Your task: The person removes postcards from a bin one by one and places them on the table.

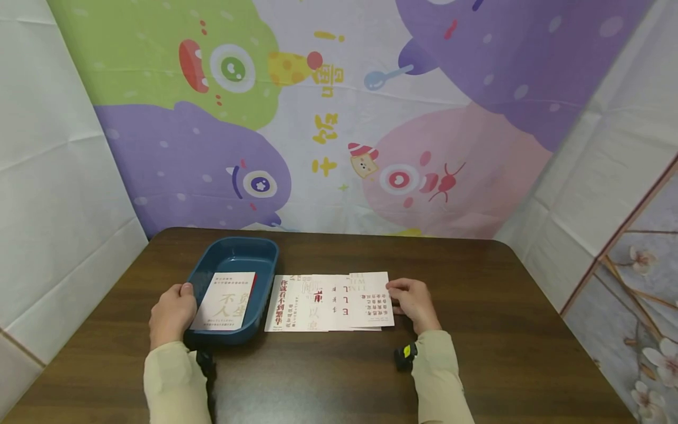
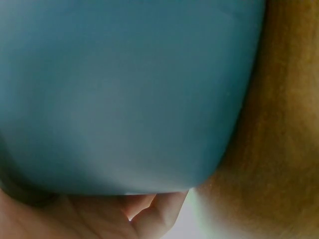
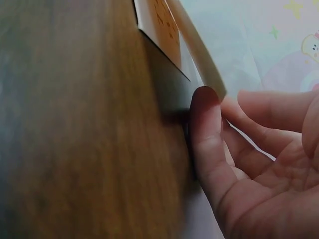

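Overlapping cards [image 1: 328, 303] beside blue tray [image 1: 263, 294], right grip [image 1: 415, 303] closed on their end, left grip [image 1: 172, 315] around its rim.

From my end I see a small draped nook, makeshift, like a booth; whether it sits in a home or a studio, I can't tell. A cartoon-monster cloth [image 1: 318, 118] spans the top of the frame. Creased white sheeting [image 1: 69, 141] lines the left edge, a blossom-printed panel [image 1: 654, 347] the lower right. A plain wood-grain table [image 1: 318, 371] fills the bottom.
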Demonstrator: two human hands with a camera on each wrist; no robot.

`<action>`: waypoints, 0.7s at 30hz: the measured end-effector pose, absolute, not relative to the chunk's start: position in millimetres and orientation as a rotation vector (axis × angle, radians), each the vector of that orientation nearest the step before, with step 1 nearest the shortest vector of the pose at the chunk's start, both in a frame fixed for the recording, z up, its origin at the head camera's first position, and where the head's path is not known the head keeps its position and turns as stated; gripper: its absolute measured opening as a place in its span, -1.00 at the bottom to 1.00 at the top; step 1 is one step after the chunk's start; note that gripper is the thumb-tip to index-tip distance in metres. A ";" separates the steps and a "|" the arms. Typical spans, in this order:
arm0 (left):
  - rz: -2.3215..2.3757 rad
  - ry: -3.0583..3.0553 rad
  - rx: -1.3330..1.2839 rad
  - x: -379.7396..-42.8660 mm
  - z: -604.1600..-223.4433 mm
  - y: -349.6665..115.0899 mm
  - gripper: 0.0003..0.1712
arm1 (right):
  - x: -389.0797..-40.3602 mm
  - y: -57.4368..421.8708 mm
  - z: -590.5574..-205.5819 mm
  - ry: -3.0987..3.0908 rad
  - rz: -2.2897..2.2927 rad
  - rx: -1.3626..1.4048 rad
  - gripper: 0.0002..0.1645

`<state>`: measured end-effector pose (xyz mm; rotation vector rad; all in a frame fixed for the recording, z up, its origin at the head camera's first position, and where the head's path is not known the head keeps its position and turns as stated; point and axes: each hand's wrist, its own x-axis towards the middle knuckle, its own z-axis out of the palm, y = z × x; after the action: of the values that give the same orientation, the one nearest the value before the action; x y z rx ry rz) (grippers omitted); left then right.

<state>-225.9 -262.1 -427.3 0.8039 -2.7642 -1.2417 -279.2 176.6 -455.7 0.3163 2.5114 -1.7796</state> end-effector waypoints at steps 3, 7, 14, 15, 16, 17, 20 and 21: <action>-1.241 -2.760 0.808 -226.4 -427.4 -262.0 -0.25 | -279.2 177.0 -455.4 2.514 -1.770 0.327 -0.72; -1.232 -2.762 0.804 -226.4 -427.2 -262.1 -0.26 | -278.8 177.1 -455.5 2.510 -1.785 0.317 -0.71; -1.231 -2.758 0.823 -227.5 -427.8 -262.3 -0.26 | -280.0 177.0 -455.9 2.503 -1.797 0.303 -0.69; -1.234 -2.757 0.826 -227.5 -428.1 -262.3 -0.26 | -280.3 177.1 -456.0 2.506 -1.792 0.300 -0.69; -1.237 -2.756 0.829 -227.5 -428.3 -262.3 -0.26 | -280.4 177.3 -455.8 2.512 -1.783 0.293 -0.69; -1.238 -2.755 0.831 -227.7 -428.7 -262.3 -0.26 | -280.2 177.4 -455.2 2.519 -1.774 0.286 -0.68; -1.241 -2.753 0.836 -227.9 -428.6 -262.0 -0.26 | -279.5 177.5 -453.4 2.535 -1.744 0.272 -0.66; -1.241 -2.753 0.835 -228.0 -428.3 -261.8 -0.26 | -279.1 177.4 -452.6 2.538 -1.731 0.269 -0.65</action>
<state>-228.0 -261.8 -428.3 0.8350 -2.7530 -1.2411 -279.1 177.4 -452.6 0.2688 2.5384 -1.7312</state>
